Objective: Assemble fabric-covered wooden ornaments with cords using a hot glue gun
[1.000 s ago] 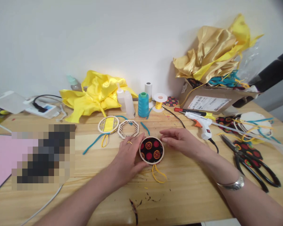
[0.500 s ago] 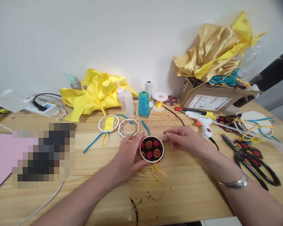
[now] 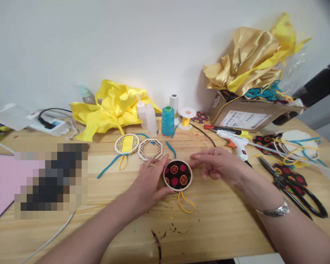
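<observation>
- Disc (image 3: 178,175) of black fabric with red and orange circles, pale round rim, sits low at the middle of the wooden table (image 3: 121,234), between the hands.
- Left hand (image 3: 150,179): clamped on the disc's left edge, fingers at upper left, thumb at lower left. Ring (image 3: 153,164) on one finger.
- Right hand (image 3: 216,163): just beside the disc's upper right edge, one finger pointing at the rim, others curled. Can't tell if it touches, or if the fingertips meet. Silver bracelet (image 3: 276,211) on the wrist.
- Yellow cord loop (image 3: 186,202) trails from the disc's bottom edge; dark fabric scraps nearer the camera.
- Octagonal lattice frame (image 3: 150,139) lies beyond the left hand, next to round lattice frame (image 3: 121,149) with yellow fabric in its centre.
- Teal thread cone (image 3: 168,123) stands upright behind, near two squeeze bottles, a white spool (image 3: 174,103) and yellow thread spool (image 3: 186,121).
- Yellow satin cloth (image 3: 110,110) heaped left of the bottles.
- White glue gun (image 3: 238,146) beyond the right hand; black-handled scissors (image 3: 294,190) on the right, partly over patterned fabric.
- Cardboard box (image 3: 243,113) back right, gold satin (image 3: 250,55) piled on top.
</observation>
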`<state>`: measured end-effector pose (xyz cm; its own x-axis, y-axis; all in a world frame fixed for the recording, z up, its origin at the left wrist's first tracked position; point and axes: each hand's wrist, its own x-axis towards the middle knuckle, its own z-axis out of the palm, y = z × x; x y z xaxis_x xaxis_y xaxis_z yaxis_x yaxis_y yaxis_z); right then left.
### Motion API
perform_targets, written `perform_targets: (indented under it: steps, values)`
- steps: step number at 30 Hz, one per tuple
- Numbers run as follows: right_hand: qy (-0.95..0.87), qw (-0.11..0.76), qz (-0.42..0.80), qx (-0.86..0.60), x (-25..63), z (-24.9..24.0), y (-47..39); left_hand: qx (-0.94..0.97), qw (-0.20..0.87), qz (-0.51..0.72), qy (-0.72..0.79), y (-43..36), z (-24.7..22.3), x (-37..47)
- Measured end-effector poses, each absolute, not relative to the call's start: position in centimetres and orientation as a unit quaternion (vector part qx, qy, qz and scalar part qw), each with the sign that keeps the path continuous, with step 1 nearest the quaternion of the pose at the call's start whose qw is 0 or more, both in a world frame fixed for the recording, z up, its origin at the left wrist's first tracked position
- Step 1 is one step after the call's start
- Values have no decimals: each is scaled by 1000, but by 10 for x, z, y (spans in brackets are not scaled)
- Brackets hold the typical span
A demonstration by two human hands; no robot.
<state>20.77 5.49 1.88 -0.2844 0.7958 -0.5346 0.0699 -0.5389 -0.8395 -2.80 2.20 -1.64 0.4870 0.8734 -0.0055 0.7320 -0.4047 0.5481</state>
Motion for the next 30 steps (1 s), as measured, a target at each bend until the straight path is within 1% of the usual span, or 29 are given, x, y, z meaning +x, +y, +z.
perform_targets:
  steps: [10,14,20,30]
  values:
    - [-389,263,695,-544,206,16,56,826,245,138,489,23,-17,-28]
    - [-418,256,671,-556,202,12,55,826,245,148,486,23,-18,-29]
    - [-516,207,602,-573,194,11,57,825,252,152,482,21,-17,-29]
    - [-558,146,551,-603,179,32,61,815,268,147,492,21,-15,-28]
